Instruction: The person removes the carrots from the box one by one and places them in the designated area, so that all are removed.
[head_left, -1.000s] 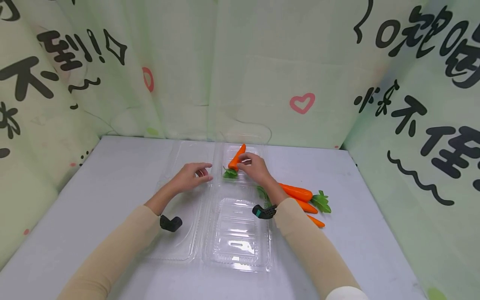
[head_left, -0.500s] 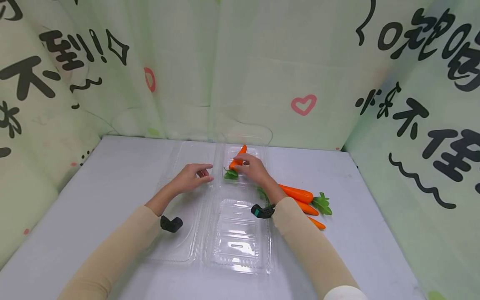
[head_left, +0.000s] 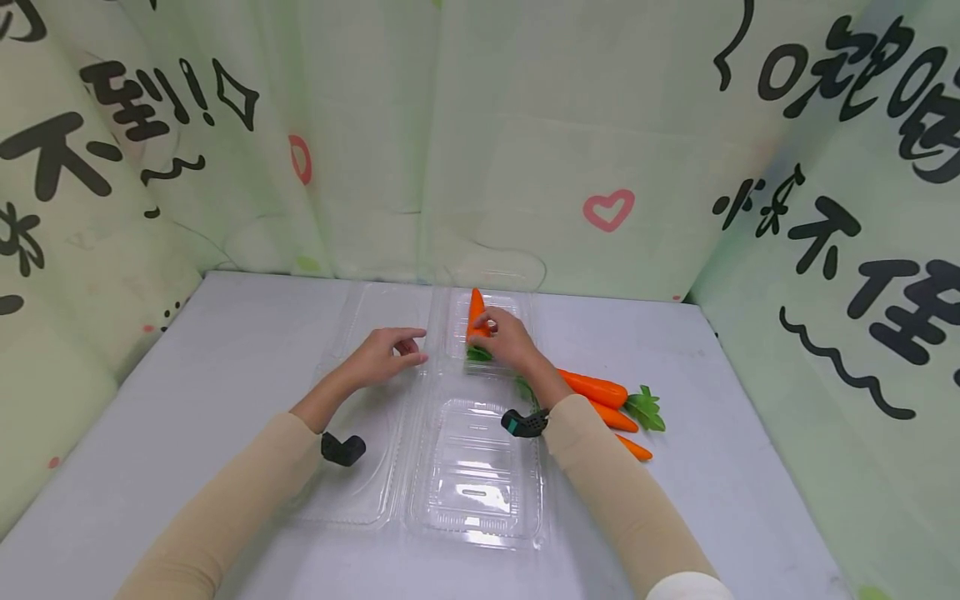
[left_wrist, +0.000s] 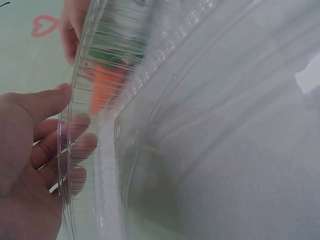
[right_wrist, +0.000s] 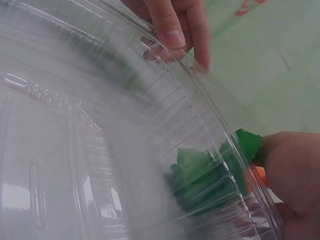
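Note:
A small orange carrot [head_left: 476,308] with green leaves stands over the far clear plastic container [head_left: 517,298], tip pointing away. Its lower part is pinched between the thumb and fingers of my right hand [head_left: 510,340]. Bent fingers and a thumb with a gap between them mark my left hand [head_left: 386,357], beside the far container's left edge; whether it touches the plastic is unclear. In the left wrist view, the carrot [left_wrist: 105,87] shows blurred through a ribbed clear wall. Green leaves [right_wrist: 205,175] appear through the plastic in the right wrist view.
A second clear container [head_left: 476,504] lies open nearer to me, its lid [head_left: 352,500] spread to the left. Several carrots [head_left: 596,387] with leaves lie on the white table [head_left: 750,500], partly behind my right forearm. A printed curtain [head_left: 487,167] encloses the table.
My right hand has turned the carrot from a rightward slant to nearly straight away from me, its leaves shifting right. My left hand stays in place.

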